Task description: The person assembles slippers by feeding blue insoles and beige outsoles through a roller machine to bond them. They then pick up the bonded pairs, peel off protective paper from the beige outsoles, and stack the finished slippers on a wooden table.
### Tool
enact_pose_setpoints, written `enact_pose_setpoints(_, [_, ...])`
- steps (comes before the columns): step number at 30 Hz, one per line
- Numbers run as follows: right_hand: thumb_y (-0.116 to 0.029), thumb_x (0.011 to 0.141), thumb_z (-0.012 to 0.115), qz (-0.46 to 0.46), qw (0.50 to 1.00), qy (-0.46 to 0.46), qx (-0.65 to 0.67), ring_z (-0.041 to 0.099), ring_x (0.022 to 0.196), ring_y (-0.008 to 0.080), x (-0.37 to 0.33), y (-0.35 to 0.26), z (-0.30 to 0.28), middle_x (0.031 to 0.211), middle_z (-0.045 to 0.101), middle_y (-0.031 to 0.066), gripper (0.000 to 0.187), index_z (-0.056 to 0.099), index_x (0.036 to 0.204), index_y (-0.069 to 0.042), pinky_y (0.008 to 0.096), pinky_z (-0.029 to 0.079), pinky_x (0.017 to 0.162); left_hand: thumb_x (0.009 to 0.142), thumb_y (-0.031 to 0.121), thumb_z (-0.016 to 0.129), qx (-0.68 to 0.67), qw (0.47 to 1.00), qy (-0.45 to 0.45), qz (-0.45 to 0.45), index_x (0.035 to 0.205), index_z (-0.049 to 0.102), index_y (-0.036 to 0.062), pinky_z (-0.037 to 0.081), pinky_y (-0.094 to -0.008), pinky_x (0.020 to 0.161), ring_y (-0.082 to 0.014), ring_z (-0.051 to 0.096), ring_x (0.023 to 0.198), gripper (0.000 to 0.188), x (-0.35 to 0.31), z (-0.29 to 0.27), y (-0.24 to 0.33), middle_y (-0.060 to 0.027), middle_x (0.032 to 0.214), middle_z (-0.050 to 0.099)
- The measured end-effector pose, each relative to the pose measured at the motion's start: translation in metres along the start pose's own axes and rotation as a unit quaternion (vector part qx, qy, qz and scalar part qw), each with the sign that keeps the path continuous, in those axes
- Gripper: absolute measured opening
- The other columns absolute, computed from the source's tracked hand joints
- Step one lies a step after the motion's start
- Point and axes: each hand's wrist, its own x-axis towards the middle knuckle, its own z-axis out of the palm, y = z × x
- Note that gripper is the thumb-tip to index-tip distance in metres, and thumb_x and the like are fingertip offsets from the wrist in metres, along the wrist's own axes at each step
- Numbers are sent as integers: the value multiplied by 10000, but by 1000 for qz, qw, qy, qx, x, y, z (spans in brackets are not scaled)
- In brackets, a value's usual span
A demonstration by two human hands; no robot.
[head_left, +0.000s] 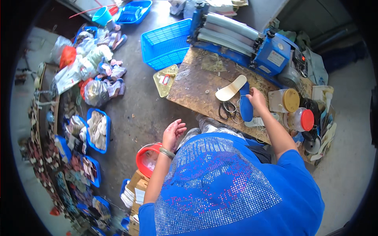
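Note:
On the worn wooden table, a blue shoe insole lies lengthwise. My right hand grips its right edge, with the fingers closed against it. A cream insole is just left of the blue one, their edges close together. Below them are a black looped cord and thin pale string. My left hand hangs in the air left of the table, holding nothing, fingers loosely bent and apart. A bracelet circles that wrist.
A blue roller machine stands at the table's far side. Jars with a yellow lid and a red lid stand at the right. Beyond the table's left edge are a blue basket, a red bucket and several trays of shoe parts.

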Motion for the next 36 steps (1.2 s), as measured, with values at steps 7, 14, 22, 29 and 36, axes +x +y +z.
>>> enact_pose_setpoints(7, [-366,681,772,89,992,-10,-84,594,1052,366,12,-6,39,1186,561,224,868,338,1366,-56,454,487,890,985,305,494,52,995,-69,-52,1240,553,63,503,-237,750,-116,649,874,357,30,21,21,-73,1066,664])
enact_pose_setpoints(14, [-240,677,689,173,982,74,-31,591,1035,393,10,-12,5,1183,557,239,795,339,1359,-28,476,496,867,994,292,471,146,969,-179,-87,1263,540,41,500,-254,813,-123,646,913,374,56,34,74,-83,1099,657])
enact_pose_setpoints(22, [-196,680,689,185,933,280,-127,573,1026,354,-21,-74,-78,1179,551,164,743,392,1350,-79,450,472,854,998,364,441,220,910,-342,-77,1257,535,26,501,-289,862,-158,642,964,436,105,79,148,-96,1099,655])
enact_pose_setpoints(29, [32,640,670,-368,917,142,60,539,1133,319,-58,-260,-84,1187,575,115,579,555,1198,-73,416,445,965,863,695,410,19,832,-472,-290,1350,384,39,505,-409,909,-245,599,1084,818,122,89,168,-150,1257,548])
enact_pose_setpoints(36, [11,741,596,-299,941,91,133,551,1176,290,-70,-318,-26,1266,572,140,487,561,1221,-67,404,480,955,928,412,552,-166,884,-372,-231,1187,495,11,512,-420,917,-248,613,1042,480,127,77,204,-129,1067,621])
